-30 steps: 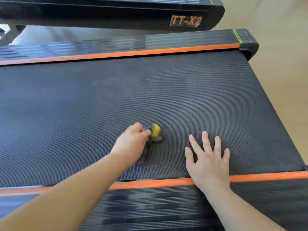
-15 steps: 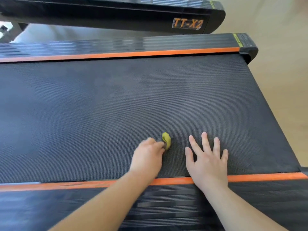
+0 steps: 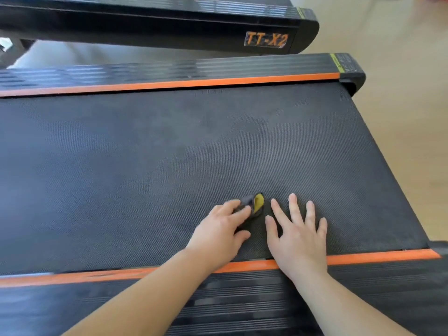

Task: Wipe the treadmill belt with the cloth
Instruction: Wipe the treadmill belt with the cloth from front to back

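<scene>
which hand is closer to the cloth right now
Left. The left hand lies on the cloth, pressing it to the treadmill belt; the right hand rests flat on the belt just right of the cloth, not touching it.

Left hand (image 3: 221, 230): pressed the dark-and-yellow cloth (image 3: 255, 204) onto the treadmill belt (image 3: 145, 166).
Right hand (image 3: 298, 235): lay flat at the cloth's 4 o'clock.
</scene>
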`<act>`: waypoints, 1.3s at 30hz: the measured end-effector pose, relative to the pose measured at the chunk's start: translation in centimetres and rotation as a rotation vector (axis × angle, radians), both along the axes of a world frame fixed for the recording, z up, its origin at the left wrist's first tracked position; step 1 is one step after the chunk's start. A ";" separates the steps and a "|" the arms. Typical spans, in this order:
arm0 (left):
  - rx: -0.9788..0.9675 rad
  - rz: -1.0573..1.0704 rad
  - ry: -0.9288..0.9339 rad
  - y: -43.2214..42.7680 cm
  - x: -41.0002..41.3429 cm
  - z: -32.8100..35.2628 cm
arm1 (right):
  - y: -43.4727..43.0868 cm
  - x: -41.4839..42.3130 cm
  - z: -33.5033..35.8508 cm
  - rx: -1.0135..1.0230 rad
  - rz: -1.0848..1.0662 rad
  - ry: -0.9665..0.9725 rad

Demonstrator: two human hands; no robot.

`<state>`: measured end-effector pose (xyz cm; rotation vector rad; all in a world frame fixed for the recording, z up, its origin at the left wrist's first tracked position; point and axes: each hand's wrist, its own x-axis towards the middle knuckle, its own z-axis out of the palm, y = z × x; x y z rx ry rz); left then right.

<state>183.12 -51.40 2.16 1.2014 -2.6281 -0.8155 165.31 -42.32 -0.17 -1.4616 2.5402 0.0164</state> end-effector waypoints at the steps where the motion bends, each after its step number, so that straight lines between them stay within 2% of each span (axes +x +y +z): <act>1: 0.025 0.000 0.006 0.2 0.1 0.0 | 0.0 0.0 0.0 -0.005 0.000 0.000; 4: 0.004 0.113 0.055 0.3 0.4 -0.2 | -0.1 0.0 0.0 0.007 0.000 -0.002; 9: -0.152 0.001 -0.023 -0.6 0.0 -2.0 | 0.1 0.1 -0.1 0.003 0.016 0.027; 13: -0.229 -0.053 0.033 -3.7 -2.2 -2.7 | 0.1 0.2 -0.5 -0.009 0.023 0.049; 15: -0.262 0.026 0.028 -6.8 -3.7 -2.3 | 0.2 0.2 -0.8 -0.030 0.029 0.063; 18: -0.208 0.252 -0.017 -10.9 -6.8 -2.2 | -0.1 0.1 -0.9 -0.027 0.027 0.062; 20: -0.173 0.240 -0.006 -9.4 -8.1 -2.5 | -0.1 0.0 -0.8 -0.027 0.031 0.051; 23: -0.132 -0.016 0.000 -4.9 -7.2 -1.9 | -0.1 -0.1 -0.7 -0.008 0.035 0.050; 25: -0.136 -0.083 -0.018 -5.0 -4.6 -1.7 | -0.1 0.0 -0.4 0.017 0.039 0.039; 26: -0.162 -0.045 -0.034 -5.6 -3.4 -1.8 | -0.2 0.0 -0.3 0.019 0.040 0.028; 28: -0.215 0.172 -0.043 -6.3 -1.5 -2.0 | -0.3 0.0 0.1 0.018 0.027 -0.005; 30: -0.166 0.363 -0.049 -4.3 -1.1 -1.7 | -0.2 -0.1 0.8 0.016 0.019 -0.066; 32: -0.100 0.292 -0.013 -0.6 -2.0 -0.9 | 0.2 -1.2 1.9 -0.070 0.003 -0.176; 34: -0.037 0.093 0.013 1.5 -1.9 -0.2 | 0.8 -3.8 3.0 -0.173 0.000 -0.285; 36: -0.075 -0.023 -0.007 0.7 -1.2 0.1 | 1.9 -7.2 3.6 -0.209 0.053 -0.242; 37: -0.111 0.006 -0.018 0.1 -1.1 0.0 | 2.5 -8.9 3.6 -0.211 0.074 -0.189; 39: -0.126 0.239 -0.015 0.3 -2.2 0.0 | 4.1 -11.6 3.2 -0.162 0.088 -0.092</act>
